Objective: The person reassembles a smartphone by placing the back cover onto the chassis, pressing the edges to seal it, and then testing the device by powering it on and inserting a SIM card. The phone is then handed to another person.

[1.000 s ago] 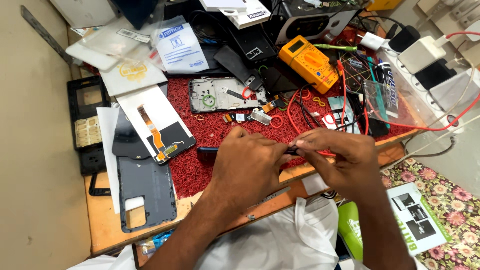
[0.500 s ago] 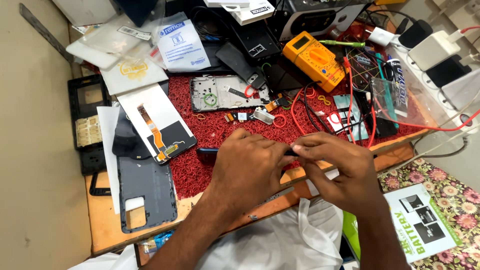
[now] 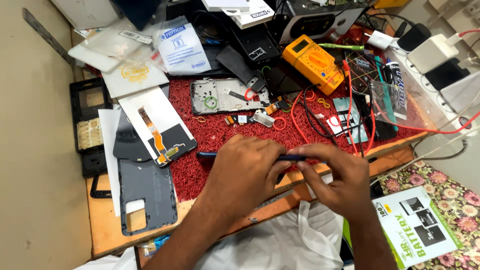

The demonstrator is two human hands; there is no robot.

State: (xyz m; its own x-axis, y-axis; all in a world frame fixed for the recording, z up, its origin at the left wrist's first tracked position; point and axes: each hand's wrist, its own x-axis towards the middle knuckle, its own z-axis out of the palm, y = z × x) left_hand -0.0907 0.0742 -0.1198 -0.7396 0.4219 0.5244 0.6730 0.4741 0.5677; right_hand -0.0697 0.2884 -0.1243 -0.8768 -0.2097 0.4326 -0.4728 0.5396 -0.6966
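Both my hands hold a slim dark blue phone body (image 3: 210,155), seen edge-on just above the red bristle mat (image 3: 210,125). My left hand (image 3: 247,175) wraps over its middle and hides most of it. My right hand (image 3: 337,182) pinches its right end with thumb and fingertips. Only the left tip and a short stretch between the hands show.
On the mat lie a bare phone mid-frame (image 3: 225,95), small loose parts (image 3: 255,118) and red and black probe leads (image 3: 305,120). A yellow multimeter (image 3: 312,62) sits behind. A screen panel with an orange flex cable (image 3: 157,132) and a grey back cover (image 3: 147,195) lie left.
Both hands stay on the blue phone at the bench's front edge. My right fingers have shifted slightly along its right end. The view has moved a little.
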